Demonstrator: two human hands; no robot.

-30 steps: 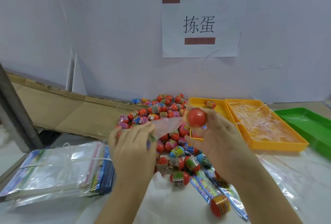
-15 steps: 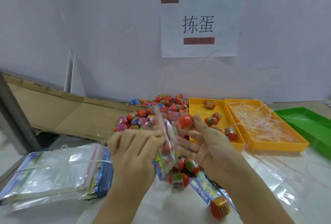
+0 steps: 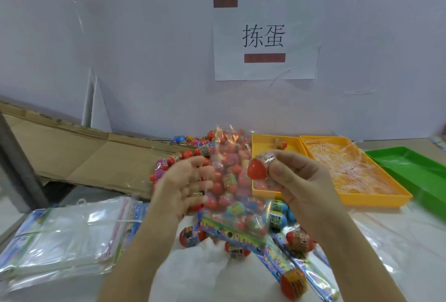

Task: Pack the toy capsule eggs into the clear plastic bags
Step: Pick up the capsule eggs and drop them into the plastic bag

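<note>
Above the egg heap (image 3: 188,154), a red plastic toy capsule egg (image 3: 257,172) is pinched by the right hand (image 3: 299,181). A clear plastic bag (image 3: 229,181) just beside it is touched by straight, spread fingers (image 3: 202,184) of the left hand (image 3: 183,188).

Open bench (image 3: 410,236) lies at front right, short of the yellow trays (image 3: 376,201) and green tray (image 3: 410,168). The egg pile (image 3: 185,154) blocks the centre, and the stack of bags (image 3: 67,234) fills front left. A clear bag (image 3: 229,181) spans the gap between the left hand (image 3: 183,190) and the right hand (image 3: 304,181), whose fingers (image 3: 277,171) pinch a red egg (image 3: 257,172).
</note>
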